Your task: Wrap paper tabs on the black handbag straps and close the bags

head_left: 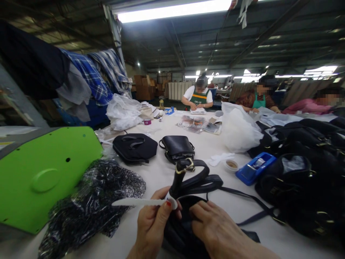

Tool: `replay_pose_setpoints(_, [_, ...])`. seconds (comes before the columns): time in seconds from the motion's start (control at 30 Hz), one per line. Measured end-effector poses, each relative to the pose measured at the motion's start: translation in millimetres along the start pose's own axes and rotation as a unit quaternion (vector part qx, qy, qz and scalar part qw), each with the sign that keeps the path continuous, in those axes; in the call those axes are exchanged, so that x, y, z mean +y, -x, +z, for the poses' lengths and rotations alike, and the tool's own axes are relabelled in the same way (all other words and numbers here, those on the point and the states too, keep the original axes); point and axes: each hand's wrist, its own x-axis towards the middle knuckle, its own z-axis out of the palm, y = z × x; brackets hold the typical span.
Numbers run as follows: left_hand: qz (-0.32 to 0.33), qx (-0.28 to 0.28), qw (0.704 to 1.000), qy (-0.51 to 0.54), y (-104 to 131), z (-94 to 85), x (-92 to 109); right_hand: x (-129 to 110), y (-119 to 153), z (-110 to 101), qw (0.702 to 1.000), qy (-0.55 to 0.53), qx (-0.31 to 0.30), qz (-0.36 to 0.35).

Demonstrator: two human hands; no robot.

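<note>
My left hand (153, 223) is closed, thumb pressed on a white strip (134, 203) that points out to the left. In the same grip is a looped black strap (207, 181) with a gold buckle (192, 164) at its upper end. Below the strap is a black handbag (175, 239) at the table's near edge. My right hand (212, 225) is at the bag's opening, fingers curled into it; their tips are hidden. Beyond the buckle, a small black leather bag (176, 144) lies beside another black bag with a handle (134, 146).
Crumpled black-and-white plastic (99, 198) lies left beside a green panel (51, 172). To the right are a small cup (231, 165), a blue tray (254, 171), white gloves (221, 158) and a heap of black bags (299, 180). Several people work across the table (159, 176).
</note>
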Motion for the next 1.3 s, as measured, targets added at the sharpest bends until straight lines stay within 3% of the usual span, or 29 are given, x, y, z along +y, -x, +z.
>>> replay_pose_setpoints(0.17, [-0.018,0.03,0.998,0.049,-1.4,3.3,0.2,-6.9,6.1,-22.6,0.99,-0.078,-0.114,0.009])
replay_pose_setpoints(0.33, [-0.064,0.095,0.986,0.125,-5.8,8.8,5.5,-14.3,6.7,-46.4,0.984,-0.096,-0.136,0.059])
replay_pose_setpoints(0.47, [-0.066,0.11,0.981,0.146,-6.0,10.7,6.1,-12.1,5.0,-36.1,0.973,-0.146,-0.14,0.111])
replay_pose_setpoints(0.63, [-0.048,0.097,0.984,0.142,-6.6,11.4,7.1,-5.6,5.2,-16.1,0.967,-0.214,-0.097,0.097])
replay_pose_setpoints(0.83, [-0.063,0.141,0.977,0.148,-9.2,14.3,16.6,-0.1,2.3,-13.8,0.957,-0.247,-0.101,0.111])
replay_pose_setpoints(1.0, [-0.072,0.113,0.977,0.168,-10.8,12.6,23.4,3.1,0.1,-20.9,0.957,-0.24,-0.113,0.114])
replay_pose_setpoints(1.17, [-0.08,0.03,0.967,0.241,-17.1,-8.8,27.6,4.8,4.8,-13.6,0.971,-0.214,-0.071,0.075])
replay_pose_setpoints(1.3, [-0.082,0.029,0.964,0.25,-17.9,-16.0,30.1,5.2,4.1,-8.0,0.97,-0.215,-0.08,0.079])
